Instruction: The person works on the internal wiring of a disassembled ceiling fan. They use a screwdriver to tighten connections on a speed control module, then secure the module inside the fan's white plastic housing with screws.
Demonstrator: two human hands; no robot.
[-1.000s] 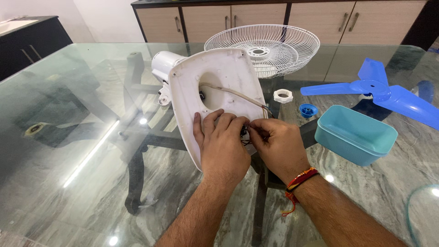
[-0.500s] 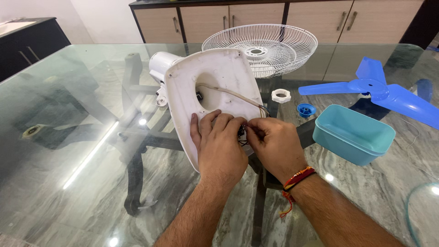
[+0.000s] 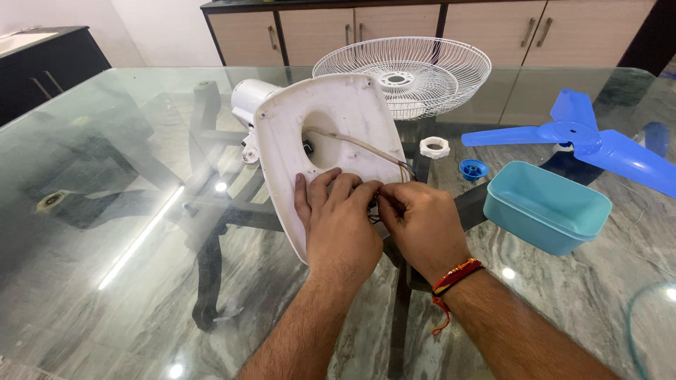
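Hands [image 3: 380, 225] barely shifted, perhaps pinching wires

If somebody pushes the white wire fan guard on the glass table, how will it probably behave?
The white wire guard is mostly thin wire and open gaps, so it is probably light for its width. It lies flat on the smooth glass table, so it would likely slide, not roll. The thin wires may bend if squeezed.
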